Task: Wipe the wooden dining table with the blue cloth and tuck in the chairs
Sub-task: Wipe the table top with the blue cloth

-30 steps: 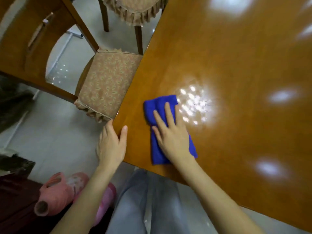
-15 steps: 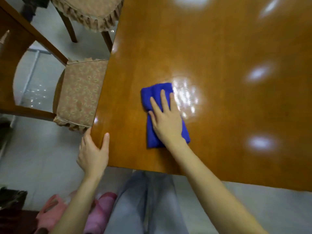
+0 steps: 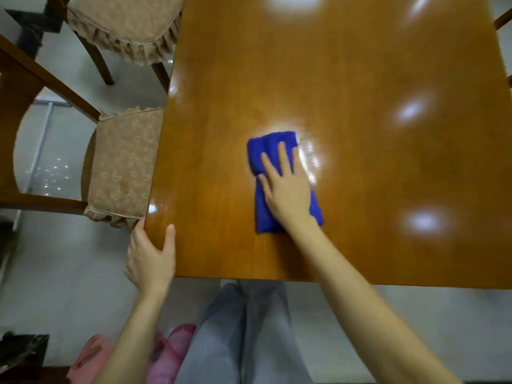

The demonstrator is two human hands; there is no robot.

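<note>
A folded blue cloth (image 3: 266, 151) lies on the glossy wooden dining table (image 3: 346, 79), a little in from the near left corner. My right hand (image 3: 288, 189) presses flat on the cloth with fingers spread, covering its middle. My left hand (image 3: 151, 256) grips the table's near left corner, thumb on top. A wooden chair with a patterned cushion (image 3: 124, 162) stands at the left side, its seat partly under the table edge. A second cushioned chair (image 3: 124, 20) stands further along the same side.
My legs in grey trousers (image 3: 243, 336) are at the table's near edge. Pink slippers (image 3: 171, 353) lie on the pale tiled floor at lower left. A dark object (image 3: 22, 350) sits at the bottom left corner. Another chair's edge (image 3: 502, 20) shows at far right.
My right hand has slid the blue cloth away from the left edge, further onto the table. My left hand has stayed on the corner. The view has swung to face the table squarely.
</note>
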